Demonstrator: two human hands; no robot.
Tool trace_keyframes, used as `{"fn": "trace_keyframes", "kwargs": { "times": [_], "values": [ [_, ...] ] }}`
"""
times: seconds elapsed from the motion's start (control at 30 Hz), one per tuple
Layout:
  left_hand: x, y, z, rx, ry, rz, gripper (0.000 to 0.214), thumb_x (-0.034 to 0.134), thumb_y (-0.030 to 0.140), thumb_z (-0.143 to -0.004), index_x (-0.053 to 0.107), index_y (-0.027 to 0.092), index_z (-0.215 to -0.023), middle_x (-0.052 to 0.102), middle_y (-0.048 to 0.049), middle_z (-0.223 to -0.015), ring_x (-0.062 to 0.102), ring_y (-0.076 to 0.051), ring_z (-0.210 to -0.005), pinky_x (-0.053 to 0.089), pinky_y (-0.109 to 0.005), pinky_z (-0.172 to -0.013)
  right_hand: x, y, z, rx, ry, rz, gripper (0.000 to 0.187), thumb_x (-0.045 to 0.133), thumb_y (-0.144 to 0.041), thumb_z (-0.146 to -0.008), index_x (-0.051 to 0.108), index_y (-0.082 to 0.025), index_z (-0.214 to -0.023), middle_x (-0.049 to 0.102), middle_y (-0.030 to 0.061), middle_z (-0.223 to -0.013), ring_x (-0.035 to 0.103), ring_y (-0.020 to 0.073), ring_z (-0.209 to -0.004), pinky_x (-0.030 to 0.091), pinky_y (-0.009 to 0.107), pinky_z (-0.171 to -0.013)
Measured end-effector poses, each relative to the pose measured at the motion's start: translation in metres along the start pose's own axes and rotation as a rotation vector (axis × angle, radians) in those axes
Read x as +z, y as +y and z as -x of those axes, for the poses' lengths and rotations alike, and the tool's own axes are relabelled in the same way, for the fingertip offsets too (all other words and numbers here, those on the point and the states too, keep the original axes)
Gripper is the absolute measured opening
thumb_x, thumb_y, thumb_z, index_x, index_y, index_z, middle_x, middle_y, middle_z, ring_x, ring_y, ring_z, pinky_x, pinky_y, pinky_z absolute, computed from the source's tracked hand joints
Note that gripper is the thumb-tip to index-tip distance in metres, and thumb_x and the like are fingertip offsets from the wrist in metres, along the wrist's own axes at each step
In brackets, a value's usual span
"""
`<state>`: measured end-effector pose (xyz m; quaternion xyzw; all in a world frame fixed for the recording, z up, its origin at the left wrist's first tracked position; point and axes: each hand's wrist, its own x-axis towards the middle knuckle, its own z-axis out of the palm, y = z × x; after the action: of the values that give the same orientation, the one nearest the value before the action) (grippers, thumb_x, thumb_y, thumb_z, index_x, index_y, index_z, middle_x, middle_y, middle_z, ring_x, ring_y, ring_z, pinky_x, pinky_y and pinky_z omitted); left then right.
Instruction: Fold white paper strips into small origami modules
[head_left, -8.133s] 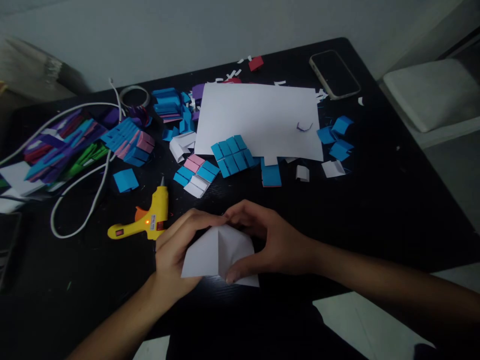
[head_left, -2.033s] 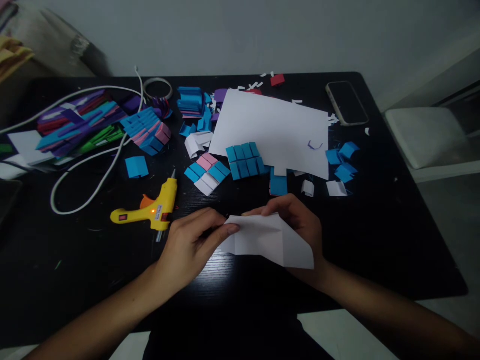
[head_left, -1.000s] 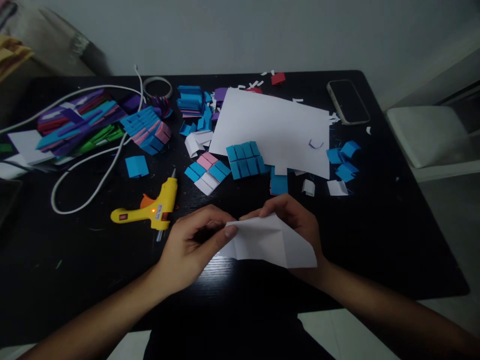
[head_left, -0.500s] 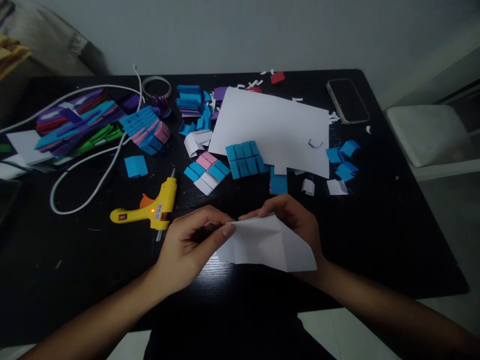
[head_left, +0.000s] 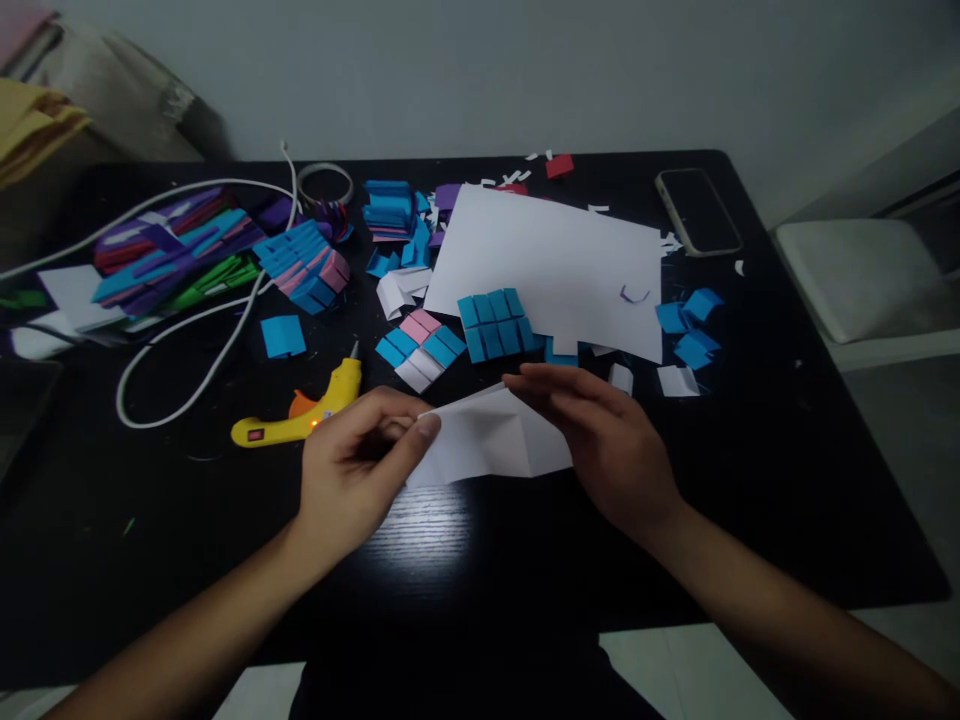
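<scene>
My left hand (head_left: 360, 460) pinches the left end of a creased white sheet of paper (head_left: 480, 435) between thumb and fingers, in front of my body. The paper has fold lines and bends along its length. My right hand (head_left: 611, 440) lies over the sheet's right part, its fingers stretched out along the upper edge; its thumb is hidden. A yellow glue gun (head_left: 341, 390) with a lit orange light lies just beyond my left hand. Folded blue paper blocks (head_left: 495, 325) and a pink, blue and white block (head_left: 421, 350) sit beyond the sheet.
On the black table (head_left: 750, 480) lie a large white sheet (head_left: 555, 250), a phone (head_left: 697, 212) at the back right and small blue pieces (head_left: 694, 325). A white cable (head_left: 187, 405) loops on the left around bundles of coloured paper strips (head_left: 172, 250). Behind is a wall.
The white paper has moved up and left. My right hand has shifted from behind its upper edge to over its front right side, fingers now straighter. My left hand keeps its pinch.
</scene>
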<state>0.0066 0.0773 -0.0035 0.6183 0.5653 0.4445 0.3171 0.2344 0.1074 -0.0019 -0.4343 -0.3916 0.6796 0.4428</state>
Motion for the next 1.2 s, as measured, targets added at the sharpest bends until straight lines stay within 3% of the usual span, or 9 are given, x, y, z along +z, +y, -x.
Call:
{"fn": "trace_keyframes", "kwargs": {
  "times": [0.1,0.2,0.33,0.53,1.2],
  "values": [
    [0.000,0.001,0.001,0.106,-0.047,-0.037,0.006,0.070,0.017,-0.091,0.070,0.021,-0.086,0.068,0.0021,-0.076,0.059,-0.009,-0.063,0.049,-0.022,-0.057,0.002,0.001,0.001,-0.026,-0.045,0.112,0.025,0.066,-0.039,-0.096,0.074,-0.025,-0.116,0.076,0.0053,-0.121,0.071,0.0218,-0.117,0.057,0.040,-0.104],
    [0.001,0.002,0.001,0.206,-0.103,-0.059,0.007,0.070,0.013,-0.090,0.070,0.020,-0.091,0.069,0.0009,-0.078,0.063,-0.010,-0.067,0.051,-0.024,-0.060,0.005,0.004,0.004,-0.073,-0.099,0.293,0.036,0.083,-0.035,-0.082,0.073,-0.026,-0.115,0.077,0.0049,-0.116,0.072,0.0220,-0.110,0.058,0.037,-0.098],
    [0.003,0.001,0.002,0.241,-0.140,-0.070,0.007,0.069,0.013,-0.090,0.070,0.019,-0.092,0.069,0.0001,-0.077,0.064,-0.012,-0.067,0.051,-0.025,-0.059,0.008,0.005,0.007,-0.073,-0.065,0.422,0.022,0.082,-0.034,-0.083,0.076,-0.024,-0.102,0.077,0.0024,-0.095,0.073,0.0192,-0.088,0.059,0.033,-0.077],
    [0.001,0.000,0.002,0.233,-0.156,-0.065,0.007,0.069,0.013,-0.090,0.069,0.019,-0.092,0.068,0.0004,-0.076,0.063,-0.012,-0.067,0.050,-0.025,-0.058,0.009,0.004,0.006,-0.100,-0.060,0.385,0.012,0.082,-0.032,-0.083,0.077,-0.023,-0.090,0.076,0.0005,-0.084,0.071,0.0159,-0.078,0.056,0.028,-0.068],
    [0.003,-0.001,0.004,0.220,-0.185,-0.096,0.005,0.072,0.017,-0.091,0.072,0.019,-0.096,0.075,0.0001,-0.082,0.070,-0.012,-0.072,0.055,-0.024,-0.063,0.011,0.011,0.009,-0.060,-0.092,0.376,0.010,0.078,-0.033,-0.088,0.078,-0.024,-0.092,0.076,-0.0006,-0.083,0.070,0.0144,-0.073,0.055,0.026,-0.065]
  ]
}}
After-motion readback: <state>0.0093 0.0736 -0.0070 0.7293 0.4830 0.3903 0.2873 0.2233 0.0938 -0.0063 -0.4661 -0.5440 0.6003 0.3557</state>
